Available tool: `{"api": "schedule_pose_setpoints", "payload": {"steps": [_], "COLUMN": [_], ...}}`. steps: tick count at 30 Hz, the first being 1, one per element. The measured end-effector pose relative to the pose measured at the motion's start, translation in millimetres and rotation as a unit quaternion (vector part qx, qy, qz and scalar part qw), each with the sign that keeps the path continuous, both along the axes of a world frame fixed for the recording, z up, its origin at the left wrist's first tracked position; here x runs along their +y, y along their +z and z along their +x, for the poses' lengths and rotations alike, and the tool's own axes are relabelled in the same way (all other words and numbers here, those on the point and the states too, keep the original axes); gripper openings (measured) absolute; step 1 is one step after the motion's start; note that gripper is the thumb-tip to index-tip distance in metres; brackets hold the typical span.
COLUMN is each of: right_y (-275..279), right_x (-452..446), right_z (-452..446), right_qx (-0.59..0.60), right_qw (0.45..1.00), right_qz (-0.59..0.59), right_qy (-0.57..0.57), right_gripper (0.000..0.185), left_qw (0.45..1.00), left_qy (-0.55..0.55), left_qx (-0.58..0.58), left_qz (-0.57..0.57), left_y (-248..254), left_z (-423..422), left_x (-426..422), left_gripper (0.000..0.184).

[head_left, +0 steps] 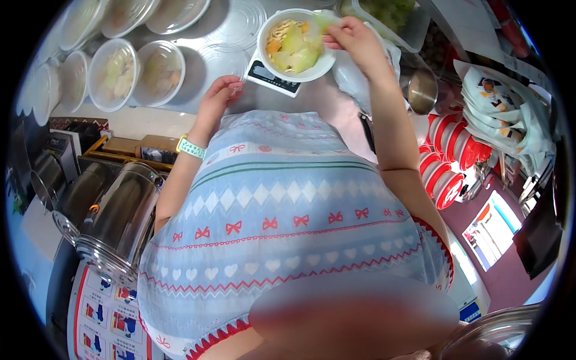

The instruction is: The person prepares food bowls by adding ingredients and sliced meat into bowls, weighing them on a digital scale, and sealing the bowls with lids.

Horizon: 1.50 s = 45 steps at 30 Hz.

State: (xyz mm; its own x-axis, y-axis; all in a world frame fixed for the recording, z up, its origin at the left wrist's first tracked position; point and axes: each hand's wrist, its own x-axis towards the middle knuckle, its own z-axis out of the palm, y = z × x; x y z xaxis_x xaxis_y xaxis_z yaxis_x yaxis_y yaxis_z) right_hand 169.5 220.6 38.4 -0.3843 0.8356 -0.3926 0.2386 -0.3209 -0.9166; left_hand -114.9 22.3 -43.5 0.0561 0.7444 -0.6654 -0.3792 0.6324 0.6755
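A white round bowl (327, 60) holds pale green slices, orange chunks and thin beige pieces. It rests on a white kitchen scale (282, 86) with a dark display. Over the bowl's right rim, my right hand (354, 41) pinches a pale green slice (324, 21). My left hand (221, 95) is just left of the scale, fingers partly curled and apart, with nothing seen in it. Behind the right hand, a clear tub (414, 36) contains more green pieces.
Filled, lidded bowls (114, 75) stand at the upper left, beside clear lids (237, 23). A metal cup (422, 91) and stacked red-and-white containers (447, 144) are on the right. Large steel pots (123, 210) stand at the left.
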Motion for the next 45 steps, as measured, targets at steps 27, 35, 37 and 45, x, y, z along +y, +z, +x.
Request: {"api": "schedule_pose_setpoints", "payload": {"steps": [27,35,37,45], "right_y": [230.8,268.4,274.1,201.0], "right_x": [-135.5,-168.5,-175.6,-140.3], "right_z": [-41.2,-17.5,-14.6,16.0], "right_qx": [0.417,0.316,0.287,0.023], "right_qw": [0.845,0.892,0.906,0.96], "right_qz": [0.228,0.282,0.284,0.243], "right_qy": [0.245,0.159,0.124,0.139], "right_gripper": [0.01,0.013,0.014,0.022], "left_qw": [0.998,0.999,0.999,1.0], "left_qy": [0.019,-0.02,-0.024,-0.008], "left_qx": [-0.049,-0.036,-0.029,-0.008], "left_qz": [0.015,0.008,0.007,0.003], "left_y": [-12.2,-2.5,1.9,15.1], "left_z": [-2.6,9.3,10.1,10.7], "left_x": [-23.3,-14.6,-15.8,-21.0], "left_gripper": [0.026,0.024,0.024,0.024]}}
